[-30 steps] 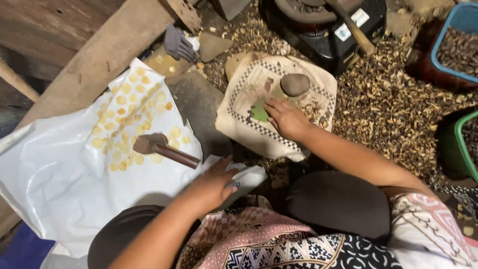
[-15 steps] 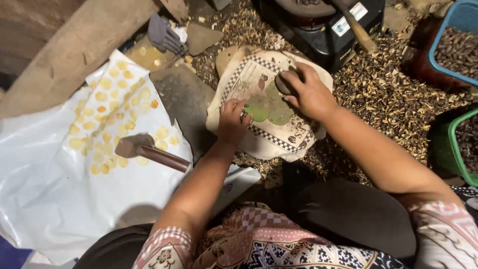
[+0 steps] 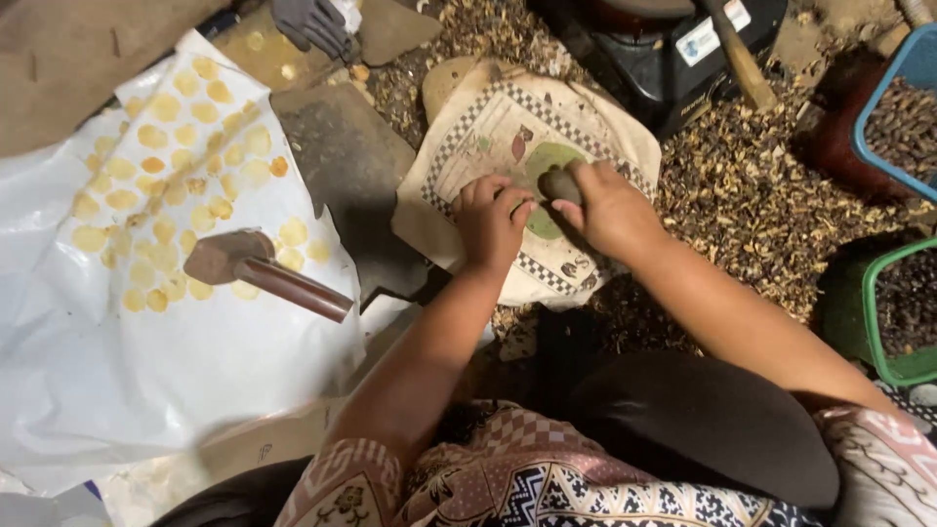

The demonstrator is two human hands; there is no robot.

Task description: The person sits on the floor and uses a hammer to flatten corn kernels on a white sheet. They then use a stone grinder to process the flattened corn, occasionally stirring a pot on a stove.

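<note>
My right hand [image 3: 610, 207] grips a small brown stone [image 3: 559, 183] and holds it down on a cream cloth [image 3: 488, 137] with a checkered border, right over a green patch [image 3: 543, 159]. My left hand [image 3: 490, 220] rests on the same cloth beside the stone, fingers curled and pressing something small that I cannot make out. The cloth lies on the ground in front of my knees.
A white plastic sheet [image 3: 146, 381] at left carries several flattened yellow discs [image 3: 161, 161] and a wooden-handled mallet [image 3: 256, 271]. A flat dark stone slab [image 3: 346, 166] lies between sheet and cloth. Husks [image 3: 752, 205] litter the ground; a blue basket [image 3: 903, 107], a green basket [image 3: 898, 312] and a black box [image 3: 673, 54] stand at right.
My left hand came from near my lap up onto the cloth. My right hand took hold of the stone and brought it down toward the middle of the cloth.
</note>
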